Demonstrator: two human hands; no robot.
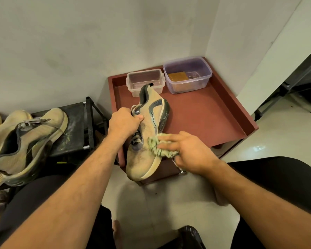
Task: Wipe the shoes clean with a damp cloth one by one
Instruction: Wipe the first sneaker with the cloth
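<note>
Head view centre: a tan knit sneaker (147, 139) with grey overlays, a pale sole rim and dark grime near the toe is held toe-down over the near edge of a red-brown tray-top stand (214, 112). Left hand (123, 123) grips it at the laces, fingers curled round. Right hand (185, 151) presses a green-striped cloth (160, 146) to the shoe's side, fingers mostly straight, with part of the cloth bunched under the palm. At the tray's back stand a clear tub (145, 81) and a purple-tinted tub (188, 74) holding a brown block. Lower left, more tan sneakers (25, 141) sit on a black rack (75, 126).
</note>
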